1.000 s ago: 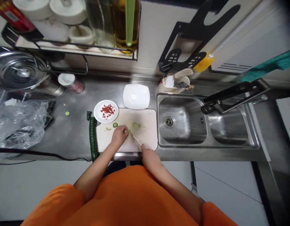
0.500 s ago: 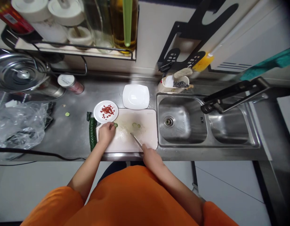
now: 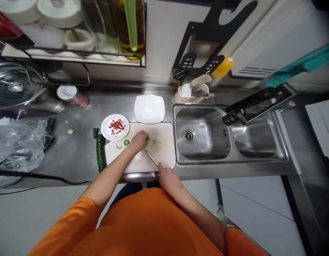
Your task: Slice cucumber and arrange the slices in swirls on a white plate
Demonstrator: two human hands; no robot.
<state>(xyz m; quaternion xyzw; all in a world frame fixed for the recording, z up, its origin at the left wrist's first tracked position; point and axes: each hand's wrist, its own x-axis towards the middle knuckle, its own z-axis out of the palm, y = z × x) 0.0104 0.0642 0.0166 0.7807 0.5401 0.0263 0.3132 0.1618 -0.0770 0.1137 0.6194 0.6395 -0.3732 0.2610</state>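
**Steel, plastic and glazed white**

The tabletop (image 3: 73, 156) is brushed metal, dull grey with soft glare. The sink (image 3: 202, 137) at its right end is shinier steel. The cutting board (image 3: 164, 156) at the front edge looks like matt pale plastic. The knife (image 3: 150, 158) blade is bright metal. The two plates (image 3: 149, 108) are smooth, glossy white. The bag (image 3: 17, 145) at the left edge is crinkled clear plastic. The cucumber (image 3: 100, 154) has rough, bumpy skin.

Round plate of red chilli pieces (image 3: 115, 127) beside empty square white plate (image 3: 149, 108). Double steel sink (image 3: 228, 135) at right; crumpled plastic bag (image 3: 16, 145) at left
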